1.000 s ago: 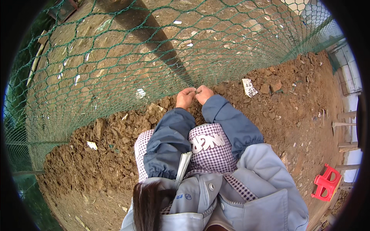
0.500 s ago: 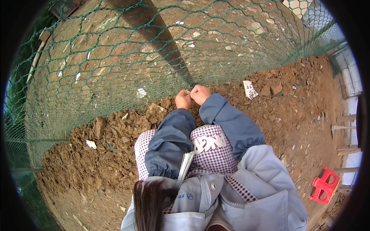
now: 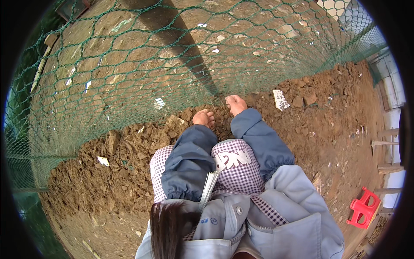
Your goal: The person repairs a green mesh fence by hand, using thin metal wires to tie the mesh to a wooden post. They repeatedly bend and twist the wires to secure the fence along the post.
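My left hand [image 3: 203, 117] is just above the loose soil at the foot of the net, its fingers loosely curled and a little apart, with nothing visible in them. To its right, my right hand [image 3: 236, 105] is closed in a pinch beside the base of a dark post [image 3: 189, 54]. Whatever its fingers hold is too small to make out. The green mesh net [image 3: 142, 86] runs behind the post and its lower edge meets the soil near both hands. A bundle of thin pale wires [image 3: 209, 186] sticks up from my chest pocket.
A ridge of dug brown soil [image 3: 108, 181] with clods lies along the net. A speckled white shard [image 3: 280, 100] rests right of my hands. At the far right are a red plastic stool [image 3: 364, 208] and wooden pieces [image 3: 390, 168] by a wall.
My hands were together at the post's base and have parted. The left has drawn back toward me and loosened its fingers; the right has moved slightly right, still pinched.
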The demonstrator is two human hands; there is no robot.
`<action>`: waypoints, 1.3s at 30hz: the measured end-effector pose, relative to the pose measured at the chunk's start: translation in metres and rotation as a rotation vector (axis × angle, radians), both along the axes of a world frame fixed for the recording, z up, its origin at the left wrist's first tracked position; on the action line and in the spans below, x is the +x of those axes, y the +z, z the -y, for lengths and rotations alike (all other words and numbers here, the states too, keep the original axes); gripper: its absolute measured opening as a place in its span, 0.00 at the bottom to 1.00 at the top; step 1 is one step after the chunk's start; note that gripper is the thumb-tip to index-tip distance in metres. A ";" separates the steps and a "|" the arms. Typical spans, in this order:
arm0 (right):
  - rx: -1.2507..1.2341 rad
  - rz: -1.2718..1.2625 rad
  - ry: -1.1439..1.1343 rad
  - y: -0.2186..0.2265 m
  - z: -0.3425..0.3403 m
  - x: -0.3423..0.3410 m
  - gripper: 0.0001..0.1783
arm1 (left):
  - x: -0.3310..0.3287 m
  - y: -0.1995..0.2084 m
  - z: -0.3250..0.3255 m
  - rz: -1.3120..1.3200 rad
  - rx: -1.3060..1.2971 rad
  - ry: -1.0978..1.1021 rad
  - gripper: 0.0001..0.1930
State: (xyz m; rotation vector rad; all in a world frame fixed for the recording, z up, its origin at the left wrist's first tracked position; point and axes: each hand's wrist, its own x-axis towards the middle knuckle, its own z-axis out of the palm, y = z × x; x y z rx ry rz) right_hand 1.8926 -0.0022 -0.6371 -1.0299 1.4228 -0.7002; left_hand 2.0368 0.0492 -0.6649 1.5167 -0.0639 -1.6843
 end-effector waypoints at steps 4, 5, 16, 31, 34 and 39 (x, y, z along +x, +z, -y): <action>0.240 0.295 0.041 -0.017 -0.004 0.009 0.14 | 0.000 0.017 0.007 -0.066 -0.135 0.112 0.13; 0.216 0.320 0.069 -0.019 -0.005 0.012 0.14 | -0.001 0.020 0.007 -0.044 -0.194 0.052 0.14; 0.495 0.537 0.027 -0.002 -0.005 -0.002 0.05 | 0.006 0.014 0.007 -0.084 -0.345 0.051 0.05; 0.591 0.705 0.151 -0.010 -0.001 0.020 0.09 | -0.004 0.042 -0.016 -0.077 -0.062 -0.267 0.08; 0.582 0.835 0.097 -0.006 -0.004 0.023 0.08 | 0.008 0.075 -0.042 0.066 -0.104 -0.128 0.05; 0.742 0.831 0.216 -0.024 -0.002 0.016 0.10 | 0.023 0.128 -0.078 0.237 -0.332 0.052 0.06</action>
